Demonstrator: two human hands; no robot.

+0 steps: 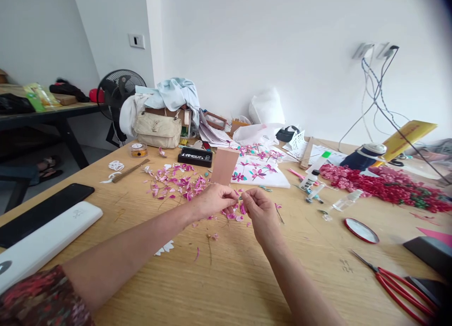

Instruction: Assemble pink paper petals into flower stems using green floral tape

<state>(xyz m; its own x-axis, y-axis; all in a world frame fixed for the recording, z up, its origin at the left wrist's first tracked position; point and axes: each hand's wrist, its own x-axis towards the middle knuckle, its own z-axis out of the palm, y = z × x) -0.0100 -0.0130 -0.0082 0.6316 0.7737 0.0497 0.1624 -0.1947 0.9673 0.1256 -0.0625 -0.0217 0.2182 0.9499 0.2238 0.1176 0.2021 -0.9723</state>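
Observation:
My left hand (218, 199) and my right hand (260, 215) meet over the middle of the wooden table (219, 288), each with thumb and forefinger pinched together. Something small, perhaps thin and partly green, is between the fingertips; it is too tiny to name. Below and behind the hands lie scattered pink and magenta petals (178, 182), some right under the fingers. A brown card (224, 167) rises just behind my left hand. Past it, a white sheet (278, 179) carries magenta flowers (259, 170) with teal leaves. A thin dark stem (280, 216) lies right of my right hand.
At the right are red-handled scissors (391, 279), a red-rimmed round lid (361, 230), small bottles (309, 179) and a heap of red-pink flowers (384, 185). A white device (60, 234) and a black phone (45, 210) lie left. Behind stand a beige handbag (157, 129) and a black tray (195, 157).

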